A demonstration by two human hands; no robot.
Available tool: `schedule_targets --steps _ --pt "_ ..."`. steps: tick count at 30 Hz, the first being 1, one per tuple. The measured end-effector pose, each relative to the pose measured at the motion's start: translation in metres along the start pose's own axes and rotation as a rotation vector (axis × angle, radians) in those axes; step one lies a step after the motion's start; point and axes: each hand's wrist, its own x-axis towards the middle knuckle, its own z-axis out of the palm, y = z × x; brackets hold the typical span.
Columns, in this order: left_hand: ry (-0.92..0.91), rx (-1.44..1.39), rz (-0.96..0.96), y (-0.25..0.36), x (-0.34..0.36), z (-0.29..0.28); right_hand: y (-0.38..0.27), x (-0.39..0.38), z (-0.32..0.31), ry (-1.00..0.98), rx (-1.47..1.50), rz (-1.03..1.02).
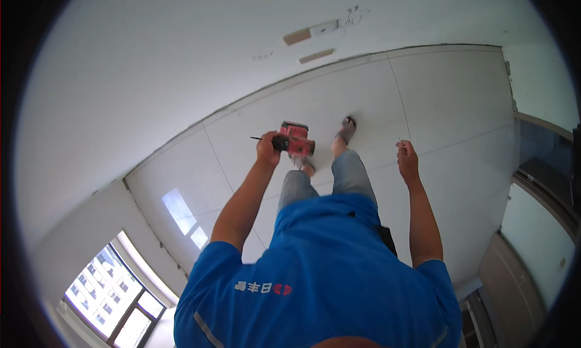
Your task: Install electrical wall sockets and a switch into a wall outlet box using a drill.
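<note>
My left hand (267,149) is wrapped round the black front end of a red and black cordless drill (299,141). A thin dark bit points out to the left past my fingers, and the drill's body lies to the right of the hand, above my foot. Off to the right, my right hand (408,159) is held away from my body with its fingers closed in a pinch. A small, thin, pale thing (399,140) shows at the fingertips, too small to name.
I stand on large pale floor tiles (448,100). Ahead is a white wall (181,64) with rectangular recesses (298,36) and scribbled marks. A window (112,293) lies at the lower left; a dark doorway (544,151) opens on the right, near a brown door panel (514,275).
</note>
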Motion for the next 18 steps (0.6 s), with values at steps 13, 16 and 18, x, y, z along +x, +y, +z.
schedule_targets --steps 13,16,18 --pt "0.087 0.299 -0.032 -0.156 0.266 0.095 -0.166 0.292 0.102 0.011 0.215 -0.765" --pt "0.057 0.327 -0.109 -0.171 0.325 0.080 -0.184 0.328 0.113 0.025 0.326 -0.980" --pt "0.086 0.355 -0.175 -0.184 0.369 0.069 -0.178 0.348 0.121 0.006 0.374 -1.098"
